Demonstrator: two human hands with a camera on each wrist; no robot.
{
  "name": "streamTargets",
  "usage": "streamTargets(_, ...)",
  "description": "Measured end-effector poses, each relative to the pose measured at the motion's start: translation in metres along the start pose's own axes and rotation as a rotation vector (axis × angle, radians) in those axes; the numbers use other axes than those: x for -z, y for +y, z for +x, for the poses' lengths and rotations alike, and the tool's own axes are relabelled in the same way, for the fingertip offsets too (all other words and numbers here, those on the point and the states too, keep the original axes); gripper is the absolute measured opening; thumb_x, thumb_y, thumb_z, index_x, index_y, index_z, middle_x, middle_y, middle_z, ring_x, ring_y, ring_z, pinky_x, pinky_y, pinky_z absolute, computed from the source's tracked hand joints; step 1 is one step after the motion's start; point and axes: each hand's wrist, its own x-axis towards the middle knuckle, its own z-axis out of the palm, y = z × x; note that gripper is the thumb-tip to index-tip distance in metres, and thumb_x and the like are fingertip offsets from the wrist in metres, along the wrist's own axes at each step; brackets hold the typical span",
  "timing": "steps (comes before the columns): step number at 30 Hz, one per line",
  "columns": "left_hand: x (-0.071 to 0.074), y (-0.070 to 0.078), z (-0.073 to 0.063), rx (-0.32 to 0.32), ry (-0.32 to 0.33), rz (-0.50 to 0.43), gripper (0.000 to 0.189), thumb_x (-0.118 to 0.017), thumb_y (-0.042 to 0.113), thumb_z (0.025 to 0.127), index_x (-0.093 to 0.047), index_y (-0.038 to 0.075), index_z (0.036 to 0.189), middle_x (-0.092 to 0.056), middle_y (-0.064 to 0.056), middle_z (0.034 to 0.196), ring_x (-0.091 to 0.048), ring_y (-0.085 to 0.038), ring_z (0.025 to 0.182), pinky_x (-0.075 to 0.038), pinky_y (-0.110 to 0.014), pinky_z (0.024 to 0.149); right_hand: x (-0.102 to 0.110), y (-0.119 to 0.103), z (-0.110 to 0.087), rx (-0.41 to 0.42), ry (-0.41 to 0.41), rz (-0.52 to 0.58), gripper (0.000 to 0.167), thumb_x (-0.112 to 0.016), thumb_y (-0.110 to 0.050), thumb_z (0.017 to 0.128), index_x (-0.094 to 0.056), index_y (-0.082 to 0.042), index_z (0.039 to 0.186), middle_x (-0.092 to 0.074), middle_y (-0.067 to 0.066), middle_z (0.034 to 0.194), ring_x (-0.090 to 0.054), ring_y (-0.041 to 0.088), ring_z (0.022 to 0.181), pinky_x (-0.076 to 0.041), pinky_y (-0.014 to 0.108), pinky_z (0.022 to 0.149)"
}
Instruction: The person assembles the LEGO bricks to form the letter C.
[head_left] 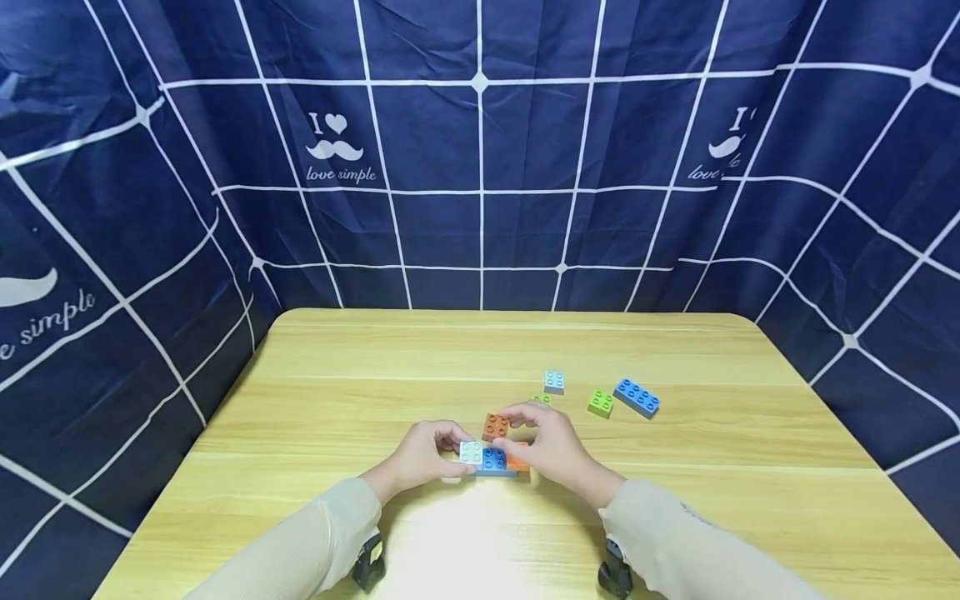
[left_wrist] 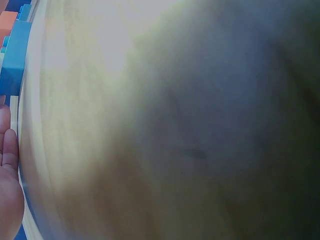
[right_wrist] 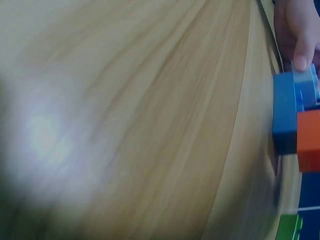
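Observation:
A long blue brick (right_wrist: 285, 115) lies on the table in front of me with smaller bricks on top. A pale blue brick (head_left: 471, 452) sits at its left end, a blue brick (head_left: 494, 458) in the middle and an orange brick (head_left: 517, 462) at the right end, jutting past it. My left hand (head_left: 422, 458) grips the left end between thumb and fingers. My right hand (head_left: 558, 446) pinches a brown-orange brick (head_left: 495, 427), which shows just behind the middle of the stack; whether it touches the stack I cannot tell.
Beyond my right hand lie a light blue brick (head_left: 553, 382), a partly hidden green brick (head_left: 542, 400), another green brick (head_left: 600, 404) and a long blue brick (head_left: 637, 397). The wooden table (head_left: 360, 367) meets a dark blue checked curtain (head_left: 435, 233) at the back and sides.

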Motion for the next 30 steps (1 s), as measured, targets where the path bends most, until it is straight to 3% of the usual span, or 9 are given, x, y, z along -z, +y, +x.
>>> streamTargets(7, 0.001, -0.002, -0.001, -0.019, -0.006, 0.022, 0.025, -0.084, 0.011, 0.071, -0.069, 0.007, 0.091, -0.066, 0.003, 0.084, -0.061, -0.02, 0.08, -0.051, -0.029, 0.074, -0.009, -0.007, 0.005, 0.053, -0.116, 0.027, 0.03, -0.08, -0.021, 0.078, -0.069, -0.018, 0.106, -0.062, -0.013, 0.096, -0.057, 0.013, 0.09, -0.052, 0.033, 0.08)
streamTargets(14, 0.001, 0.0, 0.0, 0.008, -0.012, 0.024, 0.024, -0.083, 0.007, 0.072, -0.067, 0.006, 0.091, -0.066, 0.002, 0.086, -0.061, -0.02, 0.082, -0.052, -0.034, 0.077, -0.012, -0.012, 0.008, 0.123, -0.161, 0.001, 0.031, -0.08, -0.019, 0.078, -0.07, -0.016, 0.107, -0.062, -0.012, 0.096, -0.058, 0.013, 0.089, -0.051, 0.033, 0.077)
streamTargets(23, 0.005, 0.034, -0.006, -0.011, -0.039, -0.014, 0.019, -0.078, -0.002, 0.074, -0.066, -0.001, 0.088, -0.067, -0.007, 0.089, -0.062, -0.024, 0.083, -0.052, -0.045, 0.08, -0.016, -0.01, 0.01, 0.132, -0.219, 0.008, 0.033, -0.08, -0.018, 0.078, -0.069, -0.014, 0.109, -0.063, -0.011, 0.097, -0.059, 0.012, 0.09, -0.051, 0.032, 0.083)
streamTargets(30, 0.005, 0.036, -0.008, -0.014, -0.036, -0.027, 0.02, -0.078, -0.003, 0.074, -0.066, -0.001, 0.09, -0.067, -0.006, 0.089, -0.062, -0.026, 0.085, -0.052, -0.046, 0.081, -0.017, -0.009, 0.011, 0.131, -0.232, -0.022, 0.032, -0.08, -0.017, 0.078, -0.07, -0.013, 0.108, -0.065, -0.01, 0.096, -0.059, 0.012, 0.087, -0.052, 0.028, 0.075)
